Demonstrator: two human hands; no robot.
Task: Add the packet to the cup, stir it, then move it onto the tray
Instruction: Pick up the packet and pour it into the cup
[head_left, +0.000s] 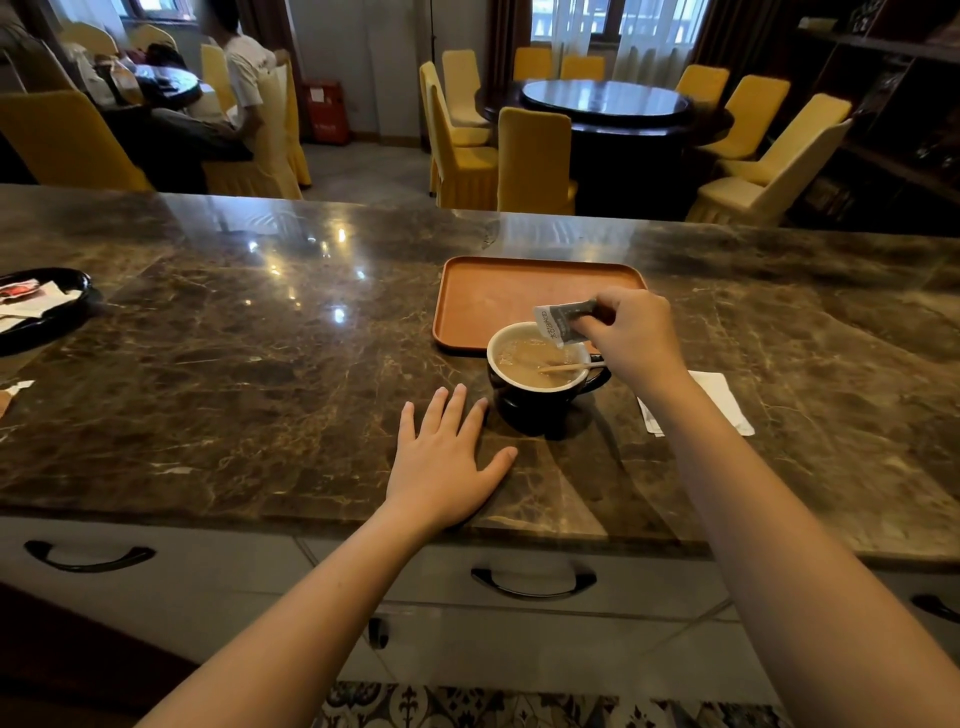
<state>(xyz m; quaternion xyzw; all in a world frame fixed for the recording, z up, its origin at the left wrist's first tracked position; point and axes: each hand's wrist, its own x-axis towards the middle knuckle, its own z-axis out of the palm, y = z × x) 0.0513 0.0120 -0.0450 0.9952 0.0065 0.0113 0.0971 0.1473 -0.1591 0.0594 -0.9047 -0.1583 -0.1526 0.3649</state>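
A dark cup (540, 400) with a white inside stands on the marble counter, filled with a light brown drink. A wooden stir stick (569, 367) rests across its rim on the right. My right hand (631, 332) holds a small grey and white packet (563, 322) tilted over the cup's right side, its open end pointing down at the drink. My left hand (449, 457) lies flat on the counter just left of the cup, fingers spread, holding nothing. An orange-brown tray (483, 301) sits right behind the cup.
A white napkin (724, 400) lies on the counter right of the cup. A black dish (47, 317) with packets sits at the far left edge. Beyond the counter are yellow-covered chairs, round tables and a seated person. Drawers with dark handles are below.
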